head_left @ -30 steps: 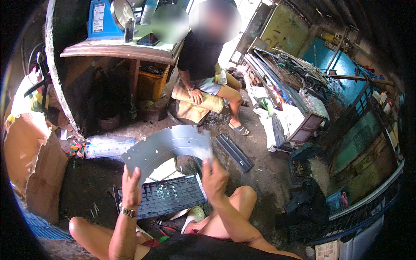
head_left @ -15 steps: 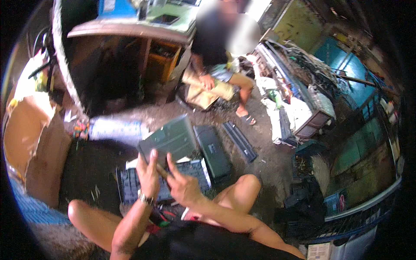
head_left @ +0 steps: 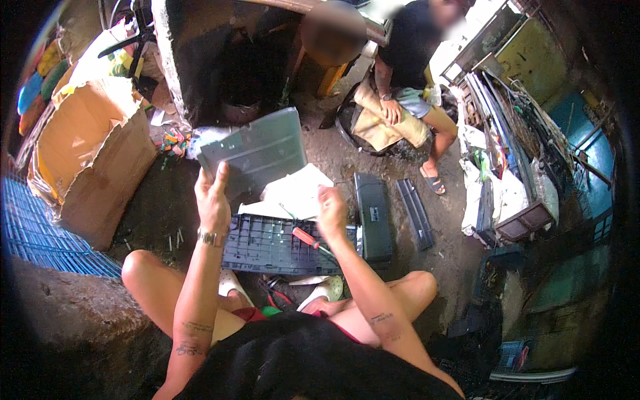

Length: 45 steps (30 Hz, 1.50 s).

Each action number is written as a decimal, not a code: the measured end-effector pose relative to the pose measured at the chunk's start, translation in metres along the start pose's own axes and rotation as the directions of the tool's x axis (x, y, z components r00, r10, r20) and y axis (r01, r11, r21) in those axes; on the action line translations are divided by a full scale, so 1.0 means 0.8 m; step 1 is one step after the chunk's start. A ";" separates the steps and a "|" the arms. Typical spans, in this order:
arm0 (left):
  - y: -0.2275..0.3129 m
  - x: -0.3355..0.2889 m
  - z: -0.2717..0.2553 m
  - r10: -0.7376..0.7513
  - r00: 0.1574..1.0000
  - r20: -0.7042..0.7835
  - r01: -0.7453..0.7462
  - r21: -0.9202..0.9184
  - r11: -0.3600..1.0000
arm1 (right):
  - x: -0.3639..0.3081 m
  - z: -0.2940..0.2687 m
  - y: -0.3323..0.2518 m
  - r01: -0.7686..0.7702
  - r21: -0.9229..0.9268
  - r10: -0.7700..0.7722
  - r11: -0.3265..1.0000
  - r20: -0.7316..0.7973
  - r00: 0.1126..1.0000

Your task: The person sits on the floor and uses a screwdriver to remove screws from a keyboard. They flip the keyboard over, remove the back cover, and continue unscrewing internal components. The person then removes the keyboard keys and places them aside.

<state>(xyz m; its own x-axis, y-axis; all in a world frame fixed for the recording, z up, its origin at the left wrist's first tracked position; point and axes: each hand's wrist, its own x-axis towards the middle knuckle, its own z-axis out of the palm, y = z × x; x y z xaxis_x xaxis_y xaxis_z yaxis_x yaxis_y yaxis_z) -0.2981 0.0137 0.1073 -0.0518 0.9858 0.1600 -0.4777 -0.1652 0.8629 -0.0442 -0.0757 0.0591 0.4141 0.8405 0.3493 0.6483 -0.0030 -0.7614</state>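
Observation:
My left hand (head_left: 213,203) is closed on the lower left edge of a grey-green, see-through flat panel (head_left: 257,150), which it holds up at a tilt. Below the panel a thin white sheet (head_left: 293,190) spreads over the far side of a black ribbed plastic frame (head_left: 267,247). My right hand (head_left: 333,213) is closed at the sheet's right corner and appears to pinch it, though its fingertips are slightly blurred. A screwdriver (head_left: 305,237) with a red handle lies on the frame, close to my right wrist.
A black plastic housing (head_left: 373,217) and a narrow black strip (head_left: 415,213) lie to the right. Pliers (head_left: 277,295) rest between my feet. At left stands a torn cardboard box (head_left: 110,180). Another person (head_left: 407,73) sits at the far right, near piled scrap (head_left: 503,160).
My right hand has left the panel's near edge and moved right to the white sheet. The panel has shifted up and left in my left hand, and more of the sheet shows.

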 end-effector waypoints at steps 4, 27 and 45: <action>-0.024 -0.050 0.036 0.029 0.973 0.228 -0.096 0.291 0.952 | 0.096 -0.046 0.003 -0.432 0.691 0.500 0.579 0.118 0.858; -0.047 -0.089 0.092 -0.184 0.934 0.308 0.183 0.031 0.983 | 0.017 -0.318 -0.166 0.511 0.766 -0.499 0.389 -0.291 0.816; -0.023 -0.138 0.131 -0.685 0.508 0.522 0.421 0.543 0.726 | -0.211 -0.244 -0.033 -0.466 0.628 0.463 0.624 0.184 0.867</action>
<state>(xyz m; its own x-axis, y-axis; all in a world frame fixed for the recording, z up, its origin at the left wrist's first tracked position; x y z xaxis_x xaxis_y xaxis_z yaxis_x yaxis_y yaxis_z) -0.1920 -0.0954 0.1242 0.7586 0.5975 -0.2597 0.1076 0.2782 0.9545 -0.0064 -0.3236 0.1271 0.5420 0.8269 -0.1501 -0.1898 -0.0535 -0.9804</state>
